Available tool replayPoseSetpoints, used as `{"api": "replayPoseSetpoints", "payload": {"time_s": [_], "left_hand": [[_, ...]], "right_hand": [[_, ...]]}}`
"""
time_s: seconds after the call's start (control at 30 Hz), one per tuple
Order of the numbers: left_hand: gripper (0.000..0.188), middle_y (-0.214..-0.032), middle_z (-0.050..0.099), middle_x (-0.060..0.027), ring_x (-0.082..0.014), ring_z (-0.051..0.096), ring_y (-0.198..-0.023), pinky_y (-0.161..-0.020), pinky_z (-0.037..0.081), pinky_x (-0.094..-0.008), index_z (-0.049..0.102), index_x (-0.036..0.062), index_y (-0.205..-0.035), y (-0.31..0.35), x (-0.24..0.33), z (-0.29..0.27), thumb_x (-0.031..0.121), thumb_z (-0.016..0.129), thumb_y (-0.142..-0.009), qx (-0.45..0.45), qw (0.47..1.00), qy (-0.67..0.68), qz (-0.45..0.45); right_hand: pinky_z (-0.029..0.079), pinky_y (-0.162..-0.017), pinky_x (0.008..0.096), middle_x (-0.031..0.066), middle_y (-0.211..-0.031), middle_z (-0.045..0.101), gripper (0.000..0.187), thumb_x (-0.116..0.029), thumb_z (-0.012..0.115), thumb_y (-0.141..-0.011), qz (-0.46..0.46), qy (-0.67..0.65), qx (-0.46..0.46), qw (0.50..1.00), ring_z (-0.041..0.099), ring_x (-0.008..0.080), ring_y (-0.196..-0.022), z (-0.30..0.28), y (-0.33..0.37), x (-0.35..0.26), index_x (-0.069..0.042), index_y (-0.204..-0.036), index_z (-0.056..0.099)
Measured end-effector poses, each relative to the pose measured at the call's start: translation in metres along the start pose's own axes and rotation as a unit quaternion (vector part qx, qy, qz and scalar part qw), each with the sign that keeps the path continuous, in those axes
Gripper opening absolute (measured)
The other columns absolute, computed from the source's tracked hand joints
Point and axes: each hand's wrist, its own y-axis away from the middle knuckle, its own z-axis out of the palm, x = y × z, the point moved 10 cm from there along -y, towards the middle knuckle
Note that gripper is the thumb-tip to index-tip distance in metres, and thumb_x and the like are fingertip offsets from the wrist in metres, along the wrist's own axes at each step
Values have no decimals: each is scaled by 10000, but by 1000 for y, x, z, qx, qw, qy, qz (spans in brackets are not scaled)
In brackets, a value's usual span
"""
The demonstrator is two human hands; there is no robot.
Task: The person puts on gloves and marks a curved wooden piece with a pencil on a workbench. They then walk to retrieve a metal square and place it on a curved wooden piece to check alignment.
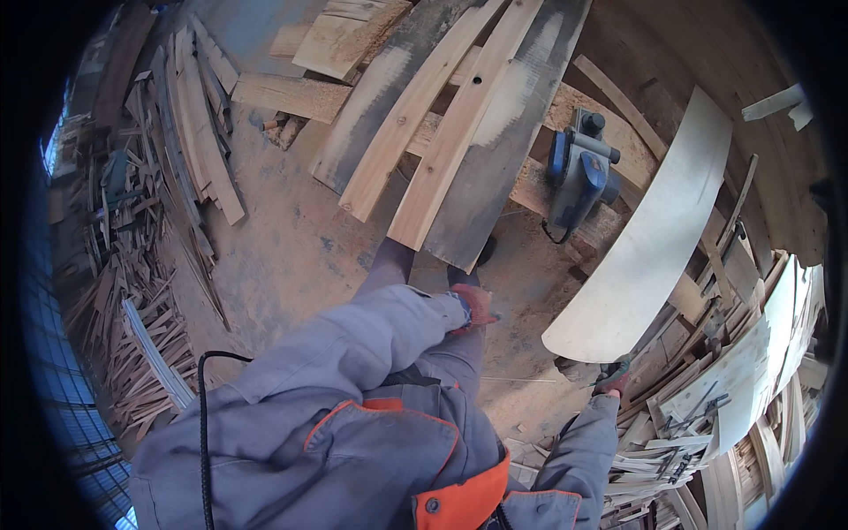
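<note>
My left hand [478,306], in a red glove, is held in front of my legs, near the close ends of the boards. Its fingers look curled; a small greyish tip shows beside them, too small to name. At the lower right my right hand [613,378], in a red and dark glove, grips the near end of a long, pale, thin board [649,234]. That board slants up and away to the right. Two narrow planks [468,132] lie lengthwise over wider, dark-stained boards [495,190] ahead of me. A blue and grey electric planer [583,168] rests on wood right of them.
Long offcuts [199,124] and a heap of thin wood strips [132,353] lie along the left. More scrap wood [680,442] is piled at the lower right. Sawdust covers the floor [283,238]. A black cord [205,424] hangs by my left side.
</note>
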Motion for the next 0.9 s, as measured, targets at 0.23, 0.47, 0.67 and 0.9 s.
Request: {"api": "replayPoseSetpoints", "payload": {"time_s": [0.23,0.47,0.67,0.9], "left_hand": [[613,-1166,743,-210,-378,707,-1117,-959,553,-484,720,44,-1224,93,-260,-13,587,611,-960,45,973,-26,-223],[699,-1277,708,-210,-386,662,-1217,-1019,529,-468,669,59,-1347,130,-331,0,631,596,-951,102,940,153,-286],[497,-1183,751,-140,-295,704,-1101,-966,530,-389,701,99,-1267,117,-248,1,484,690,-953,124,970,182,-99],[497,-1175,756,-131,-294,715,-1048,-927,544,-389,706,95,-1267,153,-308,-66,486,678,-962,218,942,247,-56]], "right_hand": [[573,-659,378,128,-1027,742,335,-351,638,-1011,-34,37,109,993,703,222,-767,0,-32,54,-22,-1073,661],[617,-669,378,200,-1061,743,446,-335,678,-997,8,190,-140,972,741,280,-857,185,113,122,54,-1216,672],[596,-648,369,213,-1107,739,457,-327,653,-1009,63,283,-218,932,740,284,-830,261,212,154,64,-1245,653],[533,-635,393,176,-1086,749,501,-408,619,-1021,16,237,-166,957,732,267,-782,267,248,148,10,-1297,645]]}}
